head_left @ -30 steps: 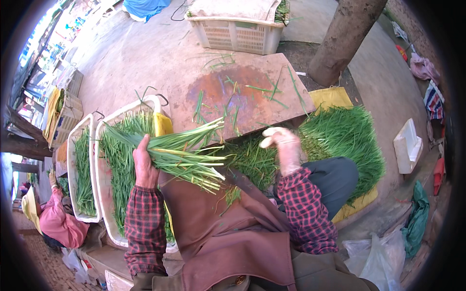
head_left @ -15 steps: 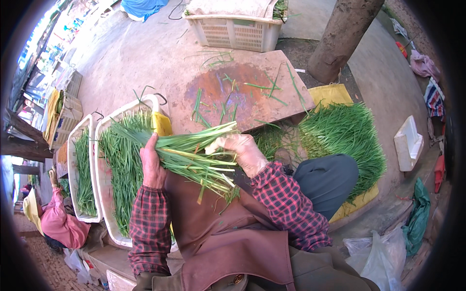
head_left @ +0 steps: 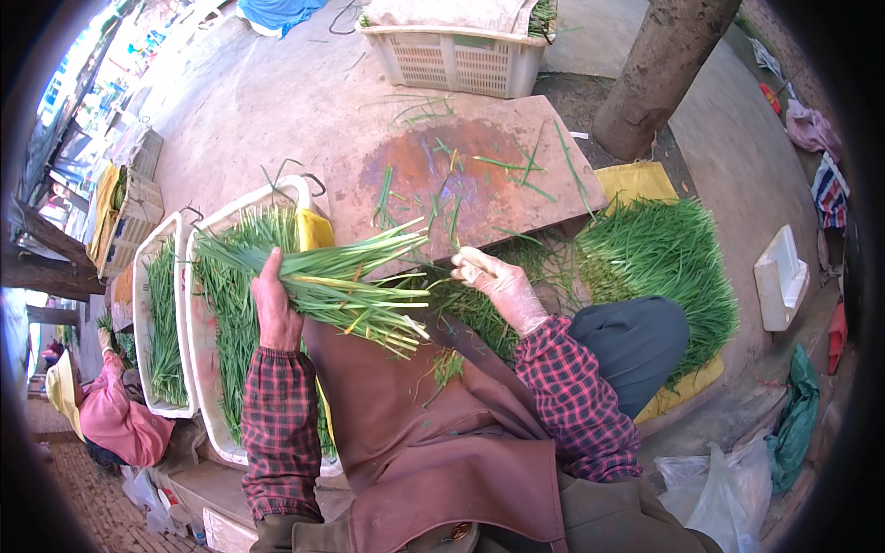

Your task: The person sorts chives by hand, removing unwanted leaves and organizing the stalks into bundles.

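Gripping a thick bundle of long green chive-like leaves (head_left: 336, 281), the person's bare left hand (head_left: 273, 309) has its fingers wrapped tightly around the stalks near their middle. That bundle lies across the lap, over a brown apron (head_left: 415, 433), with its paler cut ends pointing towards the right. The right hand (head_left: 498, 284), in a thin translucent glove, sits just beside those ends with fingers loosely curled; whether it pinches a leaf cannot be told.

Left of the bundle stand two long white plastic trays (head_left: 189, 276), both already holding laid-out green leaves, so a good share of the sorting looks done. To the right, a large loose heap of the same leaves (head_left: 664, 253) rests on a yellow sheet (head_left: 636, 182), which suggests much remains to be gathered. Ahead lies a flat rust-stained stone slab (head_left: 461, 175) scattered with stray leaves, beyond it a cream slatted plastic crate (head_left: 456, 60) and a tree trunk (head_left: 659, 74).

Another person in a pink top (head_left: 115, 419) crouches at the far lower left.
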A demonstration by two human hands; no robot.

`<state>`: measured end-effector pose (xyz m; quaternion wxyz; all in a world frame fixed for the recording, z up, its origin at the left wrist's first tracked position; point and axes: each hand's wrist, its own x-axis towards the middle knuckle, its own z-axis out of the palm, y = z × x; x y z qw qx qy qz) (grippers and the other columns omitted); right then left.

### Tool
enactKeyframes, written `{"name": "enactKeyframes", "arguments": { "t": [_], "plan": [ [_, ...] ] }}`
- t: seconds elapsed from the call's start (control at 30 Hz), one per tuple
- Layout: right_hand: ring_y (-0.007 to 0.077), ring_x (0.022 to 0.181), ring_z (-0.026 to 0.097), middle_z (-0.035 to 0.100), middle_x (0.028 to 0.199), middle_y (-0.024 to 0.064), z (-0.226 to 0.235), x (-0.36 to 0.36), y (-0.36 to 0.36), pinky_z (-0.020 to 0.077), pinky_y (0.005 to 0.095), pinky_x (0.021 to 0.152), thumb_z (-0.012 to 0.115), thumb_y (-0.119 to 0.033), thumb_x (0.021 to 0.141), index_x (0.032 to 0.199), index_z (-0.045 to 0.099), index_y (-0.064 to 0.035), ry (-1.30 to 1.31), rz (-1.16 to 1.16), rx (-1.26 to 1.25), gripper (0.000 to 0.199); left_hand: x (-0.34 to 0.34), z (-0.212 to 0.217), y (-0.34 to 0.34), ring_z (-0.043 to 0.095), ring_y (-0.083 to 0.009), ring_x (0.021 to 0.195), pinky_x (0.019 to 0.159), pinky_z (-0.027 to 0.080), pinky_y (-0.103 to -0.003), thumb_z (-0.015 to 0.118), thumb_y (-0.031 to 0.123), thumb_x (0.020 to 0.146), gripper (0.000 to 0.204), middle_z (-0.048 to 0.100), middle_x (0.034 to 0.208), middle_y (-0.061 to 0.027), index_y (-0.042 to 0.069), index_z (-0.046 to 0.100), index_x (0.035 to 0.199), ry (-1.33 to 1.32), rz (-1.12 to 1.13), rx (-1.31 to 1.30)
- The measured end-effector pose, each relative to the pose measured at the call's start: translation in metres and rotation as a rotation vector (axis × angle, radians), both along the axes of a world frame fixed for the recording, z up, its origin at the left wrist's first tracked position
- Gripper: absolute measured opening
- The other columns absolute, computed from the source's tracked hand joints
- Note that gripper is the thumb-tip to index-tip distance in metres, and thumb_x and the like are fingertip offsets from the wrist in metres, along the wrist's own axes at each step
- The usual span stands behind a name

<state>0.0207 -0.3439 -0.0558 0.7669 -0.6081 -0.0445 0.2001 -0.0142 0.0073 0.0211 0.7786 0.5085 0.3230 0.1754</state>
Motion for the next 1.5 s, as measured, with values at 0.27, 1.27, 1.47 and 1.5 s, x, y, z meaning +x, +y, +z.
{"name": "enactKeyframes", "arguments": {
  "t": [0.27, 1.27, 1.47, 1.5],
  "plan": [
    [0.0155, 0.072, 0.070, 0.073, 0.089, 0.0122, 0.059, -0.014, 0.017, 0.0538, 0.0259, 0.061, 0.065, -0.015, 0.098, 0.108, 0.066, 0.0057, 0.091, 0.040, 0.164, 0.023, 0.001, 0.003, -0.010, 0.066, -0.0240, 0.088, 0.078, 0.057, -0.038, 0.059, 0.014, 0.098, 0.031, 0.063, 0.105, -0.0141, -0.008, 0.054, 0.119, 0.001, -0.009, 0.018],
    [0.0318, 0.073, 0.066, 0.063, 0.076, 0.0116, -0.020, 0.000, -0.042, 0.0513, 0.0454, 0.066, 0.065, -0.030, 0.092, 0.081, 0.064, -0.0109, -0.604, -0.052, -1.285, 0.022, 0.018, 0.014, -0.015, 0.064, -0.0208, 0.085, 0.077, 0.053, -0.036, 0.062, 0.012, 0.094, 0.030, 0.063, 0.103, -0.0112, -0.007, 0.057, 0.116, 0.002, 0.144, 0.172],
    [0.0068, 0.053, 0.058, 0.071, 0.075, 0.0037, 0.055, -0.024, 0.012, 0.0456, 0.0225, 0.051, 0.069, -0.032, 0.096, 0.105, 0.072, -0.0011, 0.229, 0.080, -0.114, 0.033, 0.016, -0.002, -0.003, 0.063, -0.0203, 0.091, 0.081, 0.052, -0.036, 0.063, 0.011, 0.094, 0.032, 0.063, 0.106, -0.0103, -0.006, 0.056, 0.119, -0.019, 0.157, 0.199],
    [0.0076, 0.052, 0.057, 0.070, 0.073, 0.0046, 0.057, -0.027, 0.020, 0.0451, 0.0217, 0.050, 0.068, -0.029, 0.098, 0.106, 0.070, -0.0001, 0.162, 0.138, -0.058, 0.030, 0.017, 0.002, -0.011, 0.063, -0.0204, 0.090, 0.081, 0.052, -0.036, 0.063, 0.012, 0.094, 0.032, 0.062, 0.107, -0.0103, -0.006, 0.056, 0.120, -0.013, 0.162, 0.193]
  ]
}}
